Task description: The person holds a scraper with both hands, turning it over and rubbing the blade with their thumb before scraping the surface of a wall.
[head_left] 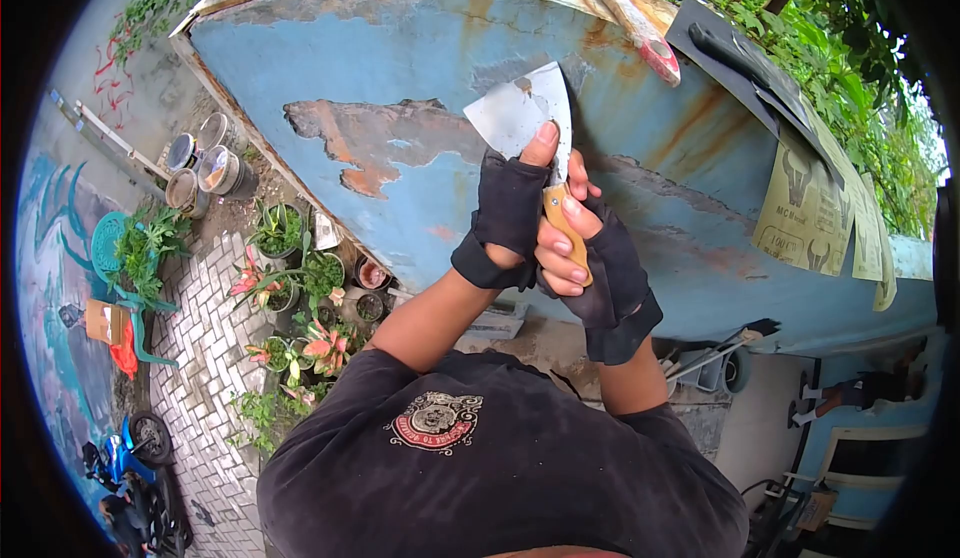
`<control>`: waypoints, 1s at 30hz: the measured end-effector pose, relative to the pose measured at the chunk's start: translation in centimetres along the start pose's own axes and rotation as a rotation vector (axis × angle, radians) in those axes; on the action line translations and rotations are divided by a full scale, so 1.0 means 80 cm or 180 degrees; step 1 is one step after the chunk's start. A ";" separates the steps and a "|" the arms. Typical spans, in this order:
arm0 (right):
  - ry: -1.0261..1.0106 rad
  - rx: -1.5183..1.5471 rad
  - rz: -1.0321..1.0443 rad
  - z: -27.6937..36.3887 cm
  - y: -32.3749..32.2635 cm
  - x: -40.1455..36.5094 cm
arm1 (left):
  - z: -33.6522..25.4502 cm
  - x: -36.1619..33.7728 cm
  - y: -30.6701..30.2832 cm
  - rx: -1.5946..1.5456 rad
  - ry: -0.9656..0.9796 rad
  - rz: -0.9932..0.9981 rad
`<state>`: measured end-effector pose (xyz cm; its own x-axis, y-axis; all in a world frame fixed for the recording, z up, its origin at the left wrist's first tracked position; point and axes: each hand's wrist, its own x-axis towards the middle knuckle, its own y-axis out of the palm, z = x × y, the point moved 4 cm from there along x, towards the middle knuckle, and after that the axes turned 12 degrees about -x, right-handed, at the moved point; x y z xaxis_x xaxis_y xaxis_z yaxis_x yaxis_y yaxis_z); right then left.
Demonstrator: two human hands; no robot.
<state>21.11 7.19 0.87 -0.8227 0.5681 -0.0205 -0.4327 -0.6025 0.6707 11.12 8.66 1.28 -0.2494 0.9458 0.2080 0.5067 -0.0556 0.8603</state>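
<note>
A putty knife (520, 116) with a wide metal blade and a wooden handle points up against the blue painted wall (400, 58). My right hand (597, 258), in a black fingerless glove, is wrapped round the handle. My left hand (508, 208), gloved the same way, grips the knife at the blade, its thumb pressed on the metal and most of its fingers hidden behind. Beside the blade the wall's paint has peeled, leaving a bare grey and orange patch (385, 138). Rust-coloured stains run down the wall to the right.
On the wall's top edge lie a paintbrush (620, 8) with a red-tipped handle and sheets of sandpaper (805, 193) hanging over. Potted plants (325, 276) and paint buckets (225, 170) stand below left. A motorcycle (130, 468) is parked farther off; another person (860, 390) is at far right.
</note>
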 end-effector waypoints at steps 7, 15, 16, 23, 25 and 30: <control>0.0122 0.0093 0.0178 0.008 0.007 0.008 | 0.000 0.006 -0.006 -0.0270 -0.0365 -0.0161; 0.0142 0.0173 0.0081 0.000 0.001 0.005 | -0.004 0.002 -0.009 0.0059 -0.0136 -0.0034; 0.0093 0.0156 0.0063 -0.001 0.001 0.007 | -0.005 0.001 -0.006 0.0132 -0.0070 -0.0047; 0.0044 0.0385 0.0164 0.002 0.000 0.027 | -0.012 0.009 -0.006 0.0153 -0.0165 -0.0020; -0.0114 0.0051 0.0152 0.002 0.006 0.018 | -0.019 0.007 0.000 0.0257 -0.0019 0.0061; 0.0156 0.0224 0.0110 -0.013 -0.004 -0.001 | -0.003 -0.005 -0.015 0.0240 -0.0173 0.0004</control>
<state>20.93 6.76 -0.16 -0.8545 0.5185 -0.0315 -0.3781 -0.5794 0.7220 10.42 8.28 0.29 -0.2048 0.9618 0.1817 0.5682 -0.0344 0.8221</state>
